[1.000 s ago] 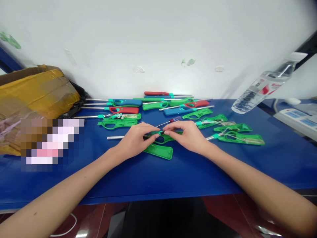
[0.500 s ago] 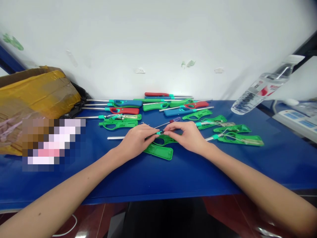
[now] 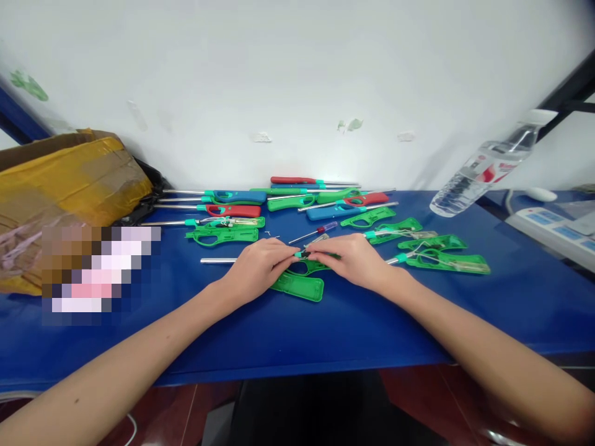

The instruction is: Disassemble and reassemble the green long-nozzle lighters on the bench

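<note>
Fingers of my left hand [image 3: 255,266] are closed on a small teal and black part [image 3: 303,253] at the middle of the blue table. My right hand [image 3: 354,257] pinches at the other side of that part, its fingertips nearly meeting those of the left. Beneath both hands lies an opened green lighter shell [image 3: 300,287]. A metal tube [image 3: 218,261] sticks out to the left from under my left hand. Just beyond the hands rests a screwdriver [image 3: 326,227] with a purple and red handle.
Whole lighters [image 3: 239,210] in red, blue and green lie along the wall. Opened green shells [image 3: 446,261] with wires are at right. A taped box [image 3: 69,179] stands left, a water bottle [image 3: 488,167] back right, a power strip [image 3: 558,232] far right.
My right fingers have closed in more over the small part, and the screwdriver is now more fully in sight. The whole view has shifted slightly.
</note>
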`<state>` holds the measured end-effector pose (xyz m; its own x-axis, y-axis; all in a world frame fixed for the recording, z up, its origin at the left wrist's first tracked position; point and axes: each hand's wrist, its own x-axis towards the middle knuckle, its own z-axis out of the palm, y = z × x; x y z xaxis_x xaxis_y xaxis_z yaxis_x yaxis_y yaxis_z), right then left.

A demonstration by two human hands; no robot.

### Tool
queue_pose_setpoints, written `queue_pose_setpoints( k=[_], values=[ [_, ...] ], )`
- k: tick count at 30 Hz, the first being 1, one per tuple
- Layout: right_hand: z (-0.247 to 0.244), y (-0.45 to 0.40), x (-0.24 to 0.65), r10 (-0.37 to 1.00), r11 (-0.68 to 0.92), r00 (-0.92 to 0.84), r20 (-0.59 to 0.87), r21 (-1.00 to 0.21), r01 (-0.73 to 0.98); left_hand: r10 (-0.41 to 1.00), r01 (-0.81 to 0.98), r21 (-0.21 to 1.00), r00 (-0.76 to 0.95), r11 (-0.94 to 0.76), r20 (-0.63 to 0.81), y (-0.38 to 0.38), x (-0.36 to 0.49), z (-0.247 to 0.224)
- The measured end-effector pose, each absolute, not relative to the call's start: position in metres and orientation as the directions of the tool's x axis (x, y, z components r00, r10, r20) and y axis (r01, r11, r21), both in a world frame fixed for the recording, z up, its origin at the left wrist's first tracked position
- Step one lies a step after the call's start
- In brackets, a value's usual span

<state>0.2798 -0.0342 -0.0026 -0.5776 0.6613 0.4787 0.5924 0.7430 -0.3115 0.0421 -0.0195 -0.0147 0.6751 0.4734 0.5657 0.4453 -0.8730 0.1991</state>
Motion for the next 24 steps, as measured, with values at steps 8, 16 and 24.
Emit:
queue_pose_setpoints(
  k=[8, 16, 24],
  values=[
    [0.002, -0.034, 0.281, 0.59, 0.802, -0.669, 0.452, -0.231, 0.551, 0.458, 0.37, 0.272, 0.693, -0.889, 0.556, -0.019, 0.043, -0.013],
    [0.002, -0.037, 0.279, 0.594, 0.794, -0.637, 0.492, -0.232, 0.561, 0.549, 0.415, 0.367, 0.706, -0.833, 0.447, -0.015, 0.032, -0.002],
    [-0.003, -0.034, 0.279, 0.591, 0.79, -0.616, 0.521, -0.22, 0.572, 0.671, 0.549, 0.39, 0.649, -0.739, 0.358, -0.01, 0.024, 0.004]
  ],
)
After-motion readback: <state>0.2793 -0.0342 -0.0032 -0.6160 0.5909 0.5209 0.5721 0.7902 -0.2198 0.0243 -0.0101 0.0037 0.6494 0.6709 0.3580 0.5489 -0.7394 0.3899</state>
